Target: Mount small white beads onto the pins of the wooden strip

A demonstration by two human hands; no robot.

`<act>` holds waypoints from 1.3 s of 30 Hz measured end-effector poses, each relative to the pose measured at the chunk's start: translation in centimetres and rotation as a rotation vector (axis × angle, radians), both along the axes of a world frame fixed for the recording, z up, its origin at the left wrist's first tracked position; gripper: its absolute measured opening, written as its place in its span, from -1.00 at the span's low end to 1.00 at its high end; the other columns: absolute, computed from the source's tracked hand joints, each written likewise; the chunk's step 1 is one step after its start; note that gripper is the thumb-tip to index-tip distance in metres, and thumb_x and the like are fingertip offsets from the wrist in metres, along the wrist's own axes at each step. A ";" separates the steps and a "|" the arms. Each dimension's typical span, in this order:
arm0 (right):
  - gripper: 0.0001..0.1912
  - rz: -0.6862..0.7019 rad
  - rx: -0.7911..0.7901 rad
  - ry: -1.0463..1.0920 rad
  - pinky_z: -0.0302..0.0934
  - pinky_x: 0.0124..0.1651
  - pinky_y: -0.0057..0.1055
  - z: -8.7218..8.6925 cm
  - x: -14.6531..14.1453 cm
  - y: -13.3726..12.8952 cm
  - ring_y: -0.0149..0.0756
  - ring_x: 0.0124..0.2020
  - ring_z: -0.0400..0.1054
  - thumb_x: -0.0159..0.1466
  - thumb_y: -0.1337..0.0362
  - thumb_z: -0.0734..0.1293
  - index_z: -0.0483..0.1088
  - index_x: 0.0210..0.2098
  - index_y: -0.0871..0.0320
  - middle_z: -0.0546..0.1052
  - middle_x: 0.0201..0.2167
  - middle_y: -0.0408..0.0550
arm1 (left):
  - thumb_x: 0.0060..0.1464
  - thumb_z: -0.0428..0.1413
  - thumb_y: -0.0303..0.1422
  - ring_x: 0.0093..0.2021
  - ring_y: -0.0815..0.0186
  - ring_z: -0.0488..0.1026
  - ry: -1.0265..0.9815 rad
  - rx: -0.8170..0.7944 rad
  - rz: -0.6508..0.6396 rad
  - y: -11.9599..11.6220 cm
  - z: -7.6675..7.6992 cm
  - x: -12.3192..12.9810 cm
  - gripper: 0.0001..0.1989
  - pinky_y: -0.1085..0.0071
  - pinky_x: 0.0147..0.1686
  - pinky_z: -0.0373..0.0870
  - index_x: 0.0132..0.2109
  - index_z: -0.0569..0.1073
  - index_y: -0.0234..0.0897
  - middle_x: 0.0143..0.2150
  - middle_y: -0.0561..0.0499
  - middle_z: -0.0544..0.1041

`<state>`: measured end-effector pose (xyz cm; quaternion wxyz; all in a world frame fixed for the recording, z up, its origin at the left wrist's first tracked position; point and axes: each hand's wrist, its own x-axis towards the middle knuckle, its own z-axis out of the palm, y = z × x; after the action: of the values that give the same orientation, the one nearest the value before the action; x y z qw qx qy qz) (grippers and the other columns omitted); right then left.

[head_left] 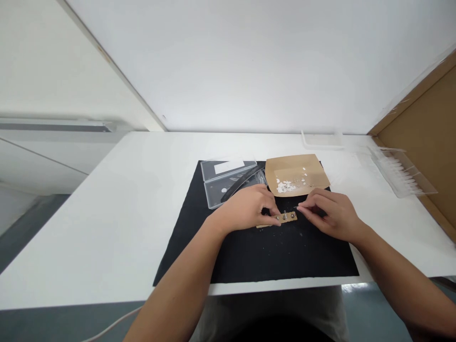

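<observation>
My left hand point(251, 206) is closed, its thumb and fingers gripping a narrow tan strip point(292, 216) that lies on the black mat point(249, 261). Small shiny metallic pieces stand in a row along the strip, and the fingers cover part of it. Just right of the strip's end, my right hand point(329, 213) pinches a tiny thin dark item point(297, 207), too small to name. Behind the hands, a brown paper tray point(313, 161) holds loose white bits point(285, 186). A dark curved bar like a nail file point(239, 183) lies across an opened clear plastic case point(213, 197).
The mat lies on a white table point(107, 228). Clear plastic holders with pale pieces point(399, 175) stand at the right, near a brown board point(427, 123). A clear shallow tray point(322, 141) sits by the back wall. A cable point(114, 324) hangs below the front edge.
</observation>
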<state>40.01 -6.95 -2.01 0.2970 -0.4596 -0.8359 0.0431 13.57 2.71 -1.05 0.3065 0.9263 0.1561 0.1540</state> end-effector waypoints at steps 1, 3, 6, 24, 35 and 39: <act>-0.96 0.015 0.015 0.030 0.22 -0.39 -0.43 -0.1 -0.3 -0.1 -0.40 -0.42 0.38 0.43 0.28 0.38 0.45 -0.19 0.09 0.53 -0.37 -0.14 | 0.12 0.40 -0.23 -0.18 0.24 0.52 0.006 0.004 0.012 0.0 0.0 0.0 -0.84 0.31 -0.12 0.41 -0.22 0.70 -0.21 -0.28 0.04 0.68; -0.98 0.055 0.044 0.070 0.25 -0.36 -0.43 -0.2 -0.9 -0.2 -0.39 -0.40 0.40 0.41 0.31 0.39 0.46 -0.18 0.09 0.54 -0.36 -0.13 | 0.11 0.41 -0.18 -0.16 0.22 0.53 0.004 0.014 0.049 -0.1 0.1 0.0 -0.77 0.29 -0.11 0.42 -0.19 0.68 -0.23 -0.25 0.02 0.68; -0.94 0.054 0.117 0.091 0.29 -0.34 -0.41 -0.5 -1.7 -0.3 -0.38 -0.39 0.42 0.38 0.34 0.42 0.46 -0.17 0.09 0.54 -0.37 -0.13 | 0.16 0.36 -0.17 -0.14 0.21 0.54 -0.047 0.018 0.080 -0.3 0.3 0.0 -0.77 0.27 -0.07 0.43 -0.17 0.66 -0.24 -0.22 0.00 0.68; -0.78 -0.036 0.446 -0.024 0.33 -0.27 -0.28 -0.6 -2.8 -1.0 -0.31 -0.39 0.54 0.30 0.39 0.49 0.47 -0.12 0.01 0.64 -0.38 -0.18 | 0.35 0.18 -0.31 -0.26 0.33 0.59 -0.329 0.017 0.071 -0.7 1.0 0.3 -0.83 0.41 -0.25 0.52 -0.15 0.66 -0.26 -0.23 -0.07 0.66; -0.87 0.036 0.263 0.217 0.37 -0.24 -0.32 -0.5 -3.8 -0.5 -0.34 -0.36 0.53 0.32 0.34 0.50 0.52 -0.18 0.00 0.63 -0.35 -0.18 | 0.34 0.14 -0.35 -0.36 0.42 0.54 -0.282 0.328 0.092 -1.3 -0.3 0.9 -0.82 0.48 -0.34 0.41 -0.25 0.59 -0.23 -0.27 0.02 0.62; -0.93 0.042 0.094 0.350 0.41 -0.25 -0.31 -0.5 -3.7 -0.3 -0.30 -0.32 0.51 0.32 0.30 0.51 0.55 -0.23 0.02 0.61 -0.33 -0.12 | 0.36 0.11 -0.34 -0.44 0.46 0.46 -0.282 0.540 0.116 -1.3 -0.5 0.8 -0.79 0.47 -0.42 0.31 -0.27 0.54 -0.21 -0.28 0.06 0.59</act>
<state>36.35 -7.24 -2.51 0.4581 -0.4134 -0.7818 0.0896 14.40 1.45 -1.57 0.0586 0.9334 0.1180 0.3339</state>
